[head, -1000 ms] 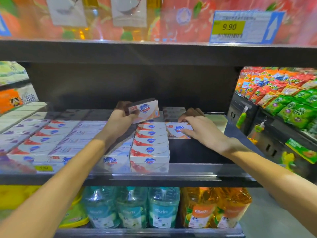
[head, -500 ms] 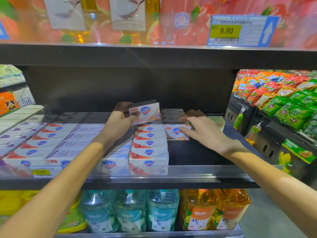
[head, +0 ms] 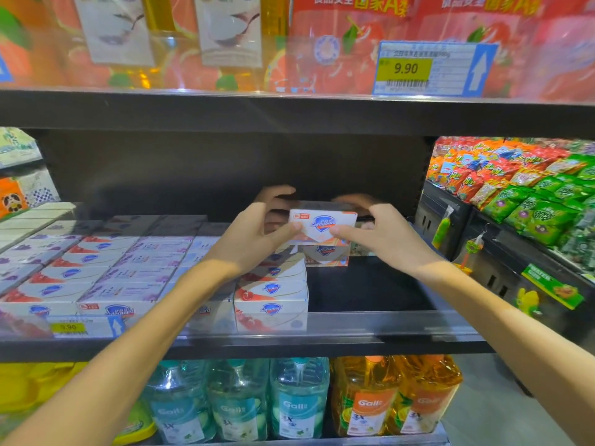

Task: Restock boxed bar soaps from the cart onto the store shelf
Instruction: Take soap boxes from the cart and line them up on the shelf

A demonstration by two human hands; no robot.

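A white boxed soap bar point(head: 323, 224) with a blue shield logo is held upright between both hands, deep in the middle shelf. My left hand point(head: 254, 239) grips its left end, thumb on the front face. My right hand point(head: 383, 237) grips its right end. Directly beneath it lies another soap box point(head: 326, 255) of the same kind on the dark shelf point(head: 370, 294). To the left, rows of soap boxes point(head: 272, 292) with red and purple prints fill the shelf up to its front edge. No cart is in view.
A clear lip with a 9.90 price tag point(head: 69, 326) runs along the shelf front. Dish soap bottles point(head: 238, 403) stand on the shelf below. The upper shelf edge point(head: 289, 111) hangs above. Snack bags point(head: 531, 201) fill the rack at right.
My left hand has carried the soap box to the right, over the box lying on the shelf. My right hand has left that lower box and taken hold of the raised one.
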